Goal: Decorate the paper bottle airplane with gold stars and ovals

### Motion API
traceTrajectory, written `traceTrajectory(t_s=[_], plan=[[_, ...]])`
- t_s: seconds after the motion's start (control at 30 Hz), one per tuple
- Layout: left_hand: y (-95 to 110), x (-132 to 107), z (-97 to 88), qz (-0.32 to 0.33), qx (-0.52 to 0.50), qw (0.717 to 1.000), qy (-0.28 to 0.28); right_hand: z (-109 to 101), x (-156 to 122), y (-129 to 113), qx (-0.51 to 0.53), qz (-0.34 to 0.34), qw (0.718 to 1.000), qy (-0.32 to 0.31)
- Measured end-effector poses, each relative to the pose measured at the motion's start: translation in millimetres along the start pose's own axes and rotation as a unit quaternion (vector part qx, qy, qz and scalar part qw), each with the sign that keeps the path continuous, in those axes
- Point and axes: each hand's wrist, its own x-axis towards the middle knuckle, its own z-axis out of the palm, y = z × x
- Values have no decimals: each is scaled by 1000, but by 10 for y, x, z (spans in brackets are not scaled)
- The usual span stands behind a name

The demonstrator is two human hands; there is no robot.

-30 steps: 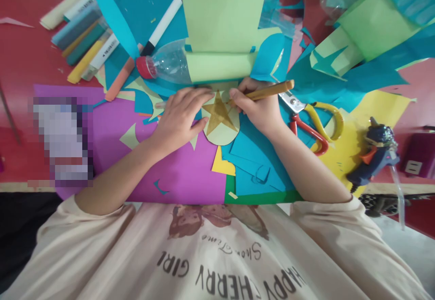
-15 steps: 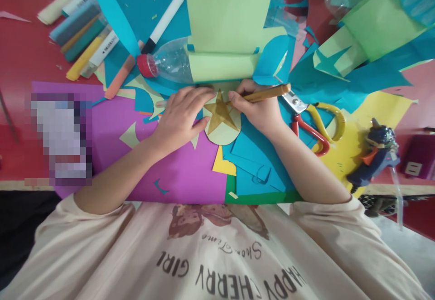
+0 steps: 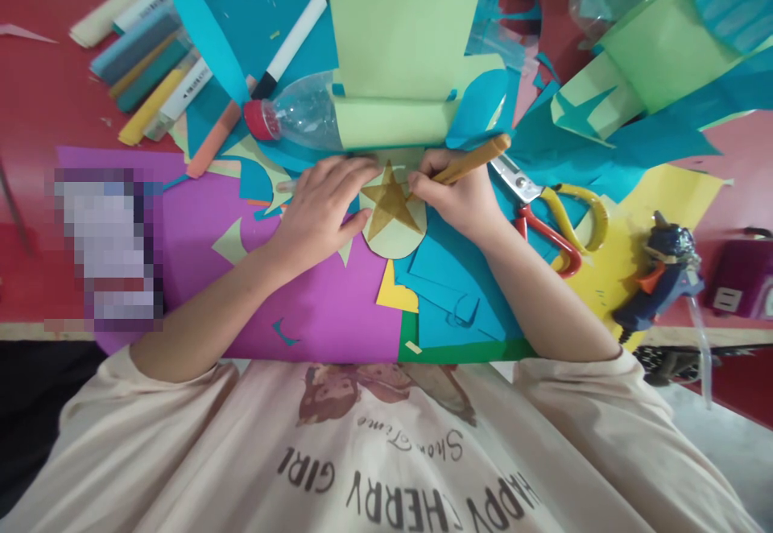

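A pale green paper piece [image 3: 395, 245] with a rounded lower end lies before me, bearing a brown-gold star [image 3: 391, 204]. My left hand [image 3: 326, 199] rests flat on the paper's left side, fingers stretched out and thumb apart. In my right hand [image 3: 456, 195] a brown marker [image 3: 474, 159] is pinched, its tip end by the star's right side and partly hidden by the fingers. Just beyond the hands lies a plastic bottle [image 3: 305, 110] with a red cap, wrapped in pale green paper [image 3: 392, 122]. Scissors [image 3: 547, 203] with red and yellow handles lie right of my right hand.
Several markers [image 3: 150, 58] lie at the upper left. Purple paper [image 3: 254, 307] and blue paper scraps [image 3: 452, 283] cover the near table. A dark blue glue gun [image 3: 661, 275] sits at the right on yellow paper. A second green-wrapped bottle [image 3: 658, 50] lies upper right.
The marker's rear end has tilted slightly toward the far side and left as my right hand shifts a little. My left hand stays in place on the paper.
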Motion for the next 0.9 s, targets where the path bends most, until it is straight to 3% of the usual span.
traceTrajectory(t_s=[0.27, 0.9], plan=[[3, 5, -4, 6, -8, 1000, -1, 5, -1, -22, 25, -14, 999, 35], [0, 7, 6, -4, -11, 1000, -6, 2, 16, -62, -14, 34, 999, -6]])
